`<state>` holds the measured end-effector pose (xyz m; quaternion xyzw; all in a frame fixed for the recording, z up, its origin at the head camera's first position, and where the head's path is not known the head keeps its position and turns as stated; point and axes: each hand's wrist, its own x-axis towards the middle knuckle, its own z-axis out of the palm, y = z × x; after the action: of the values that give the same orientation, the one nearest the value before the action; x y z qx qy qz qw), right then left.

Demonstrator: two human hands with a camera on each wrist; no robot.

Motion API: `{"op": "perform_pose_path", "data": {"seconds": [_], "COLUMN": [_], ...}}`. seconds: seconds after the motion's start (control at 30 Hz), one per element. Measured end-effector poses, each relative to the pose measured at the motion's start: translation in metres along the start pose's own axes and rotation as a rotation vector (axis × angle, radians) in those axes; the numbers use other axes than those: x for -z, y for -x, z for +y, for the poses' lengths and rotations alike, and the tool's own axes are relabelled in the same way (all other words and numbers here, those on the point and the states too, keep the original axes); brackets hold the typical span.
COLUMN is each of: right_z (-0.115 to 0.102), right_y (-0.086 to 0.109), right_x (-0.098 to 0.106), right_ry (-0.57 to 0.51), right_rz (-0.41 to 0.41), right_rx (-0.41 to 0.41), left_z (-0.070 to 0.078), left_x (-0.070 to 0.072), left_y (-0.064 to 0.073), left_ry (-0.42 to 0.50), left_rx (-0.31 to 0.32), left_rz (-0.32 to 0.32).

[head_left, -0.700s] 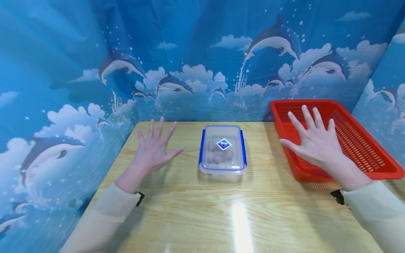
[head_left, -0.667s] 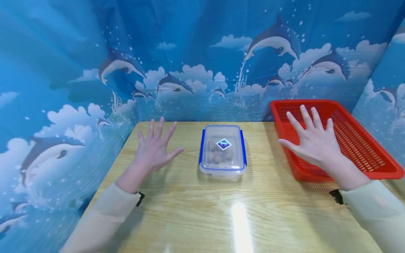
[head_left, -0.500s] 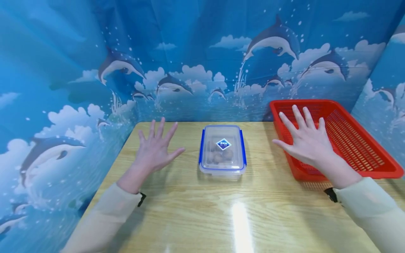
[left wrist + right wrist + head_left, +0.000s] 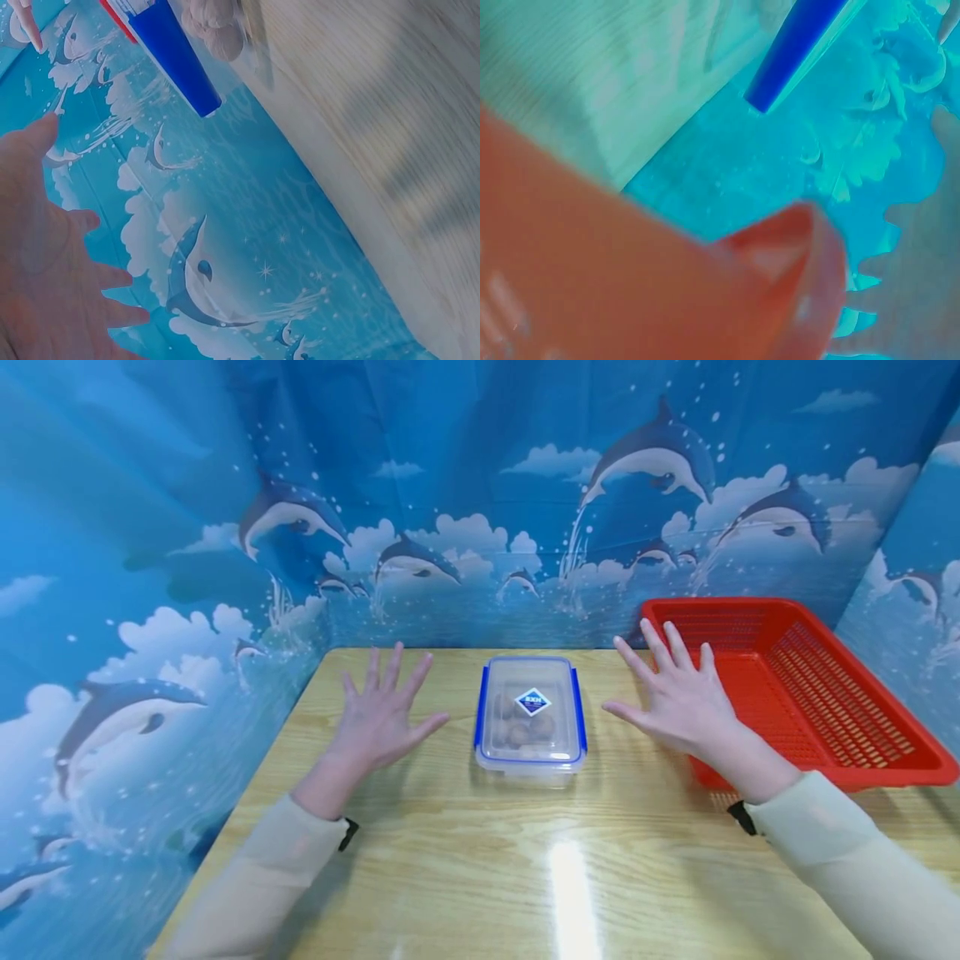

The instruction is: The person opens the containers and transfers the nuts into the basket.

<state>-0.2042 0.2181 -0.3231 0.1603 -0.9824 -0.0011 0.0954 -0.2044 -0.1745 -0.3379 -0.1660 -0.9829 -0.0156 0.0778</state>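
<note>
A clear plastic food container (image 4: pixel 525 727) with blue side clips sits on the table, its lid on. Several round brownish things (image 4: pixel 219 30) show through its walls. To its left my left hand (image 4: pixel 378 722) is held over the table, fingers spread, holding nothing. My right hand (image 4: pixel 686 697) hovers with spread fingers between the container and a red plastic basket (image 4: pixel 795 693), overlapping the basket's left side in the head view. The left wrist view catches the left palm (image 4: pixel 37 262) and one blue clip (image 4: pixel 176 60). In the right wrist view the basket's blurred rim (image 4: pixel 821 277) fills the lower part.
The wooden table (image 4: pixel 465 860) has a bright light reflection near the front. A blue dolphin-print sheet (image 4: pixel 465 460) hangs behind the table and along both sides. The basket stands at the back right, close to the sheet.
My right hand has moved left, away from over the basket and toward the container. My left hand has shifted slightly right. Container and basket have stayed in place.
</note>
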Motion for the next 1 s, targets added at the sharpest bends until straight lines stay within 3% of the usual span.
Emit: {"op": "perform_pose_path", "data": {"seconds": [0.53,1.0], "right_z": [-0.034,-0.042], "right_y": [-0.011,-0.017], "right_x": [-0.027,-0.056], "right_ry": [-0.054,-0.228], "right_rz": [-0.041,-0.079], "right_rx": [0.072,0.042], "left_z": [0.019,0.025], "left_x": [-0.023,-0.052], "left_y": [-0.013,-0.025], "left_ry": [0.052,0.275], "left_rx": [0.007,0.008], "left_rz": [-0.045,-0.121]}}
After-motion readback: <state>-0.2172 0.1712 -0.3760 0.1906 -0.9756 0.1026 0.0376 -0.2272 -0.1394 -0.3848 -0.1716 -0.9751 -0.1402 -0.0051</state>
